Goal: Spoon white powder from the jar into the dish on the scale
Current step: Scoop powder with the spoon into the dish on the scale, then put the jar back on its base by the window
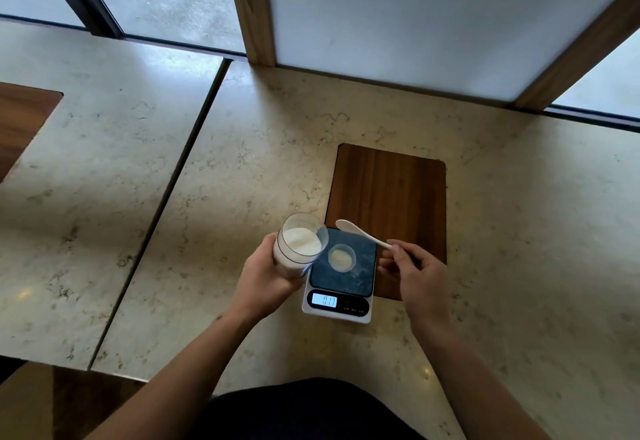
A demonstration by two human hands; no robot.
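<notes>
Now, progress: the dish [341,258] already holds a thin layer of white powder [340,258], so some spooning is done; whether the target weight is reached cannot be judged, since the task gives no figure
Left to do: probably more scoops, as the layer only covers the bottom of the dish and the jar is held ready
Jar: clear plastic jar [300,242], lid off, tilted with its mouth toward the scale, about half full of powder; it is raised off the table [242,169] just beside the left edge of the scale platform
Left hand: left hand [268,273] with fingers wrapped firmly around the lower body of the jar
Right hand: right hand [414,268] pinching the handle end of the white plastic spoon [360,232] between thumb and fingertips
Spoon: bowl points toward the jar mouth, hovering above the far edge of the scale; it looks empty, though a small residue cannot be ruled out
Scale: small digital kitchen scale [338,278] with a dark platform, lying partly on a wooden inlay [391,197] in the marble table; the dish sits near the platform centre
Writing: lit display [324,300] shows digits that look like 0.17 or 0.13, too blurred to be sure; tiny button labels beside it are unreadable; no brand is visible on jar or scale
</notes>
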